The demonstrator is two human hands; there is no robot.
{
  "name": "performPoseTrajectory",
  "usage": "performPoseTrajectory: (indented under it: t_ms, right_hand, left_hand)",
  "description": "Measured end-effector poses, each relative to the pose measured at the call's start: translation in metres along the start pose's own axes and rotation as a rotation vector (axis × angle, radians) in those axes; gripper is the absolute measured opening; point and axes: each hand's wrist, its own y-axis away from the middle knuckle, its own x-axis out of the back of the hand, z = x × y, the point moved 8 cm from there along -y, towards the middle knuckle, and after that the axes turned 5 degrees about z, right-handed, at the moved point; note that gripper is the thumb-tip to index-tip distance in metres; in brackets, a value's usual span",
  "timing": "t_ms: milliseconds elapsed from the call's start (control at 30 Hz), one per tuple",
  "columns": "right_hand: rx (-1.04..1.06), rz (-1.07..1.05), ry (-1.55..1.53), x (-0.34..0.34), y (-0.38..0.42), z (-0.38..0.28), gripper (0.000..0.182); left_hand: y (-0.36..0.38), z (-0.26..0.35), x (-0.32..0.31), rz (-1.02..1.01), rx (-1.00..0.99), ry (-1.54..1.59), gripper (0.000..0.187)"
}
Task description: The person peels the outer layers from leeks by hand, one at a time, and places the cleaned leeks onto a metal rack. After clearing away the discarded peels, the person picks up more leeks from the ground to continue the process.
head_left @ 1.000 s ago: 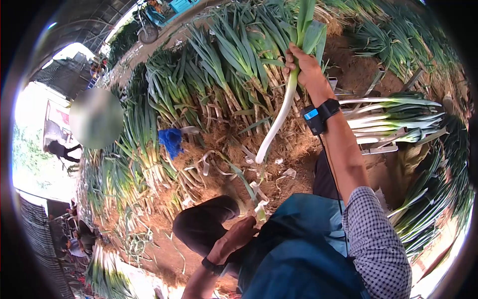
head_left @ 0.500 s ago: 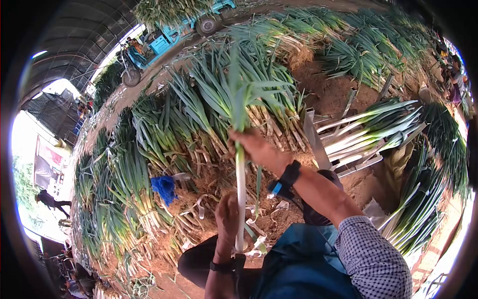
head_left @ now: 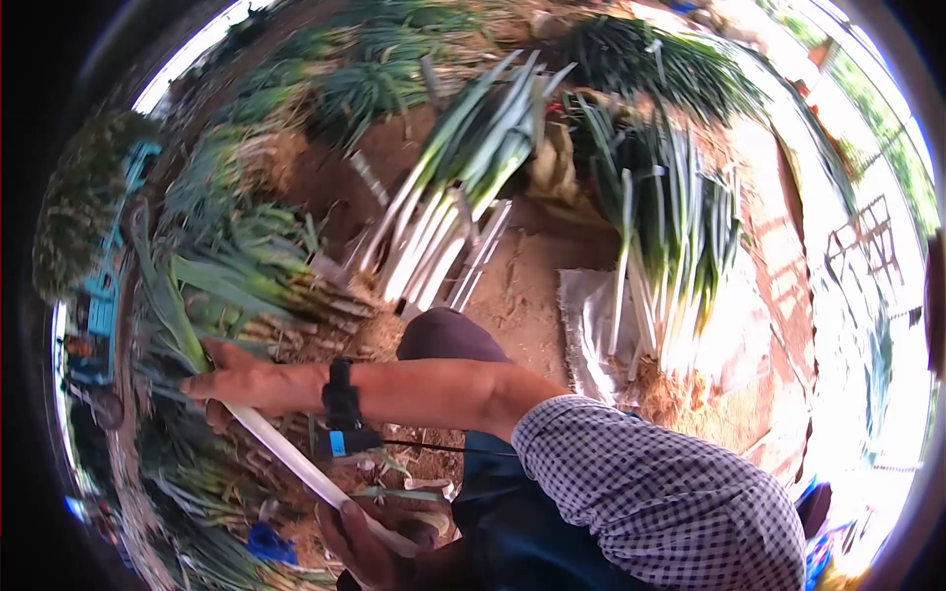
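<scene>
A long green onion (head_left: 286,458) with a thick white stalk lies slantwise at the lower left. My right hand (head_left: 241,379) is closed around it where the stalk turns green, and its leaves fan out beyond my fingers toward the upper left. Lower down, my left hand (head_left: 360,542) wraps around the stalk near its root end. A dark strap with a small blue-marked device sits at my right wrist. Cleaned green onions (head_left: 439,217) with bright white stalks rest across a low rack (head_left: 480,256) just ahead of my knee.
More green onions (head_left: 680,236) lie on the ground to the right, partly by a pale sheet (head_left: 591,335). Heaps of untrimmed green onions (head_left: 236,251) spread along the left. A blue cloth (head_left: 271,544) lies low left; a loaded blue three-wheeler (head_left: 103,295) stands at the far left.
The view has swung to the right, so the heaps and vehicle now appear farther left. The green onion went from upright to slanted. Both hands are on it now.
</scene>
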Motion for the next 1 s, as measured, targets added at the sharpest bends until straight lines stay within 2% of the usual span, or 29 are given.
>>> performPoseTrajectory:
  t_ms: [67,100,200,233,267,300,333,367,400,433,500,533,567,600,633,667,700,733,767,800,833,867,900,933,1000]
  right_hand:
    - [0.088,0.014,0.054,0.02,0.03,-0.048,0.035]
    - [0.121,0.086,0.065,0.036,0.041,-0.075,0.04]
    - [0.304,0.169,0.073,0.095,0.066,-0.186,0.057]
    - [0.401,0.162,0.12,0.112,0.081,-0.233,0.059]
    - [0.45,0.164,0.182,0.127,0.093,-0.278,0.051]
    - [0.526,0.159,0.32,0.147,0.115,-0.326,0.043]
    - [0.723,0.054,0.682,0.158,0.144,-0.375,0.036]
    - [0.896,0.0,0.907,0.172,0.175,-0.411,0.03]
    - [0.586,0.359,0.566,0.204,0.191,-0.446,0.045]
    - [0.343,0.46,0.439,0.243,0.224,-0.456,0.024]
    - [0.492,0.854,0.648,0.293,0.322,-0.468,0.033]
    - [0.423,0.91,0.655,0.355,0.373,-0.462,0.034]
    - [0.404,1.064,0.611,0.373,0.421,-0.434,0.03]
    - [0.332,1.17,0.62,0.43,0.487,-0.406,0.026]
    - [0.318,1.327,0.658,0.485,0.562,-0.375,0.017]
    - [0.236,1.502,0.81,0.534,0.641,-0.341,0.024]
    - [0.124,1.551,0.852,0.552,0.697,-0.306,0.026]
    - [-0.015,1.709,0.81,0.595,0.773,-0.266,0.023]
    - [0.046,1.652,0.704,0.632,0.841,-0.219,0.03]
    - [-0.193,1.764,0.687,0.647,0.892,-0.184,0.034]
    - [-0.273,1.794,0.536,0.637,0.909,-0.157,0.033]
    - [-0.334,1.86,0.63,0.637,0.918,-0.148,0.027]
    - [-0.674,1.859,1.128,0.62,0.897,-0.164,0.02]
    - [-0.765,1.855,1.281,0.614,0.884,-0.17,0.02]
    - [-0.749,1.787,1.235,0.615,0.854,-0.171,0.02]
  left_hand:
    - [-0.018,0.024,-0.031,-0.099,-0.139,0.027,0.03]
    - [-0.025,0.034,-0.048,-0.103,-0.155,-0.042,0.036]
    - [-0.017,0.094,-0.14,-0.44,-0.315,-0.007,0.043]
    - [-0.011,0.103,-0.172,-0.584,-0.31,0.043,0.045]
    - [-0.002,0.112,-0.205,-0.717,-0.3,0.097,0.049]
    - [0.007,0.116,-0.237,-0.773,-0.201,0.108,0.046]
    - [0.017,0.12,-0.268,-0.797,-0.102,0.121,0.044]
    - [0.029,0.129,-0.302,-0.966,-0.279,0.092,0.039]
    - [0.038,0.118,-0.339,-1.113,-0.284,0.181,0.038]
    - [0.052,0.118,-0.372,-1.26,-0.27,0.122,0.052]
    - [0.075,0.108,-0.409,-0.976,-0.831,-0.099,0.075]
    - [0.085,0.115,-0.415,-0.997,-0.897,-0.376,0.075]
    - [0.086,0.11,-0.417,-1.0,-0.936,-0.357,0.071]
    - [0.085,0.101,-0.417,-1.006,-0.965,-0.343,0.067]
    - [0.073,0.1,-0.406,-1.033,-0.869,-0.272,0.059]
    - [0.054,0.099,-0.388,-1.057,-0.773,-0.203,0.053]
    - [0.027,0.096,-0.364,-0.906,-0.794,-0.157,0.044]
    - [-0.004,0.096,-0.332,-0.789,-0.708,-0.195,0.04]
    - [-0.04,0.085,-0.293,-0.68,-0.478,-0.296,0.036]
    - [-0.075,0.067,-0.253,-0.539,-0.366,-0.231,0.032]
    - [-0.102,0.065,-0.208,-0.356,-0.351,-0.168,0.031]
    - [-0.136,0.038,-0.16,-0.259,-0.283,-0.14,0.032]
    - [-0.158,0.016,-0.112,-0.164,-0.211,-0.121,0.034]
    - [-0.175,-0.013,-0.062,-0.019,-0.14,-0.078,0.036]
    - [-0.185,-0.062,0.007,0.154,0.045,-0.05,0.03]
